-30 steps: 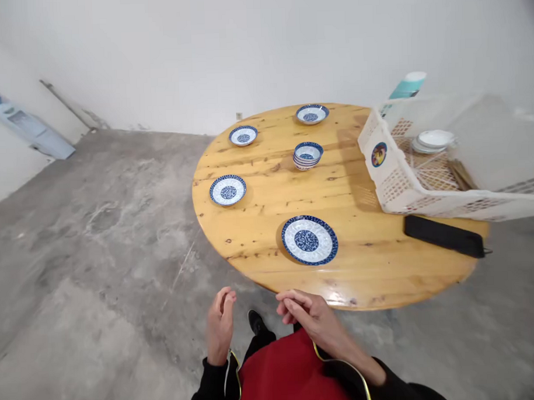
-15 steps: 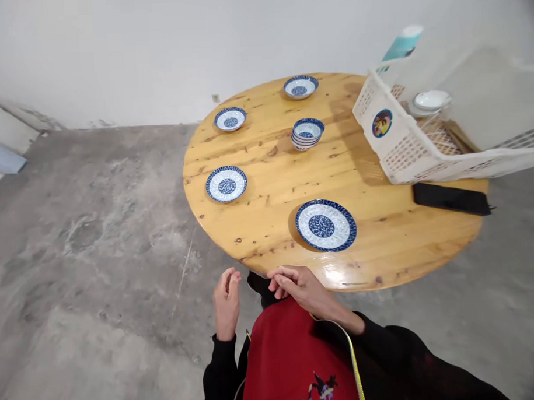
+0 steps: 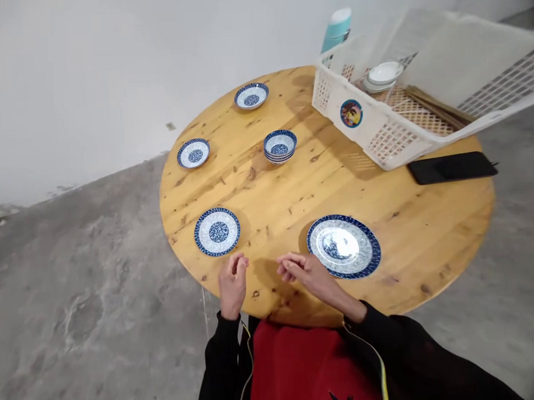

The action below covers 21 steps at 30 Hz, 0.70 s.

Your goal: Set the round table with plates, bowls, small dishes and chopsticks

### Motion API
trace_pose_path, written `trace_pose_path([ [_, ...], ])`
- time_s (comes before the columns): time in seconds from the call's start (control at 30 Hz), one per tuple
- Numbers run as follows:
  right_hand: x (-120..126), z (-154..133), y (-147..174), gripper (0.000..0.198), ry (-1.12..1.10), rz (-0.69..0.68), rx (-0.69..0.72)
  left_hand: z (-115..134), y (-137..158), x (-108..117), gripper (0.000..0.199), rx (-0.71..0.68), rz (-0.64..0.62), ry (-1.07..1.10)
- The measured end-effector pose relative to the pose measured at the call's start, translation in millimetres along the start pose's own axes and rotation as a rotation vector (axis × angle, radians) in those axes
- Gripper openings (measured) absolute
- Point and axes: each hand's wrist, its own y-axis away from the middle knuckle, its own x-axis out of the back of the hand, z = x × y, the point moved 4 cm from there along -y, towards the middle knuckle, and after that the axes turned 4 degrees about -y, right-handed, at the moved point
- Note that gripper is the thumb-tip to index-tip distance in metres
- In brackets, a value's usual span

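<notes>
My left hand (image 3: 233, 286) hovers over the table's near edge, fingers curled against the thumb, nothing in it. Just beyond it lies a small blue-and-white plate (image 3: 217, 231). To its right my right hand (image 3: 307, 273) is also closed with no object visible, beside a large blue-rimmed plate (image 3: 361, 258) whose left edge it partly covers. A stack of several patterned bowls (image 3: 280, 148) stands mid-table. Farther back are a small dish (image 3: 193, 153) on the left and a deeper dish (image 3: 252, 96) at the far edge.
A white plastic basket (image 3: 378, 132) on the right of the round wooden table (image 3: 258, 191) holds white dishes (image 3: 385, 73) and chopsticks (image 3: 439, 106). A black phone (image 3: 452, 168) lies in front of it. Behind is a turquoise bottle (image 3: 336, 29); a wall rises beyond the table.
The view has shifted, bringing the table nearer and tilting it. Both hands now appear above the tabletop instead of before its edge. The dishes keep their arrangement.
</notes>
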Motion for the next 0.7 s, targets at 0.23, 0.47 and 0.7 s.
trace_pose_path([
  [0.23,67,-51,-59,0.027,0.155,0.320,0.168,57,-108,4,0.021,-0.250,-0.125,-0.105],
  [0.47,122,-81,-134,0.010,0.191,0.623,0.102,102,-235,-28,0.016,-0.340,-0.209,-0.292],
  [0.7,158,-94,-223,0.014,0.365,0.795,0.047,147,-315,-82,0.016,-0.376,-0.295,-0.477],
])
